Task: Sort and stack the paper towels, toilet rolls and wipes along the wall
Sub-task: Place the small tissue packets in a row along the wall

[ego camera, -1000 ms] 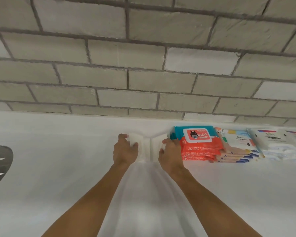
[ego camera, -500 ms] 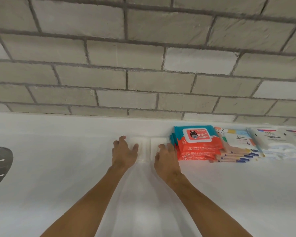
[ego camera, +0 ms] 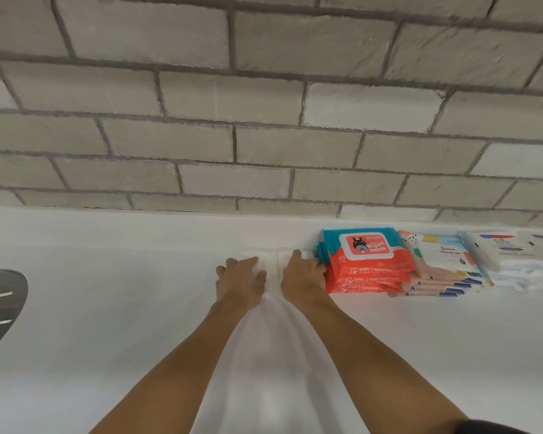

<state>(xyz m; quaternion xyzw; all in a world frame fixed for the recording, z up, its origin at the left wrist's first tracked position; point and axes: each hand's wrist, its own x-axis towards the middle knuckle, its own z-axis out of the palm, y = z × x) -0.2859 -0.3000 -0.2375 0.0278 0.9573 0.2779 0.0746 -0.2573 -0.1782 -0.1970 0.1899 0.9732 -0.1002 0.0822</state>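
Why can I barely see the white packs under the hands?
Head view: the white packs blend into the overexposed white counter; only faint edges show between the left hand and right hand. The wide lens bends the brick wall lines; the orange wipes are crisp.

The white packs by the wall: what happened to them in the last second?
The left hand and right hand loosened their grip on the two white packs, set them down by the wall, and now lie flat on top. The orange wipes stack and the stacks beside it stayed put.
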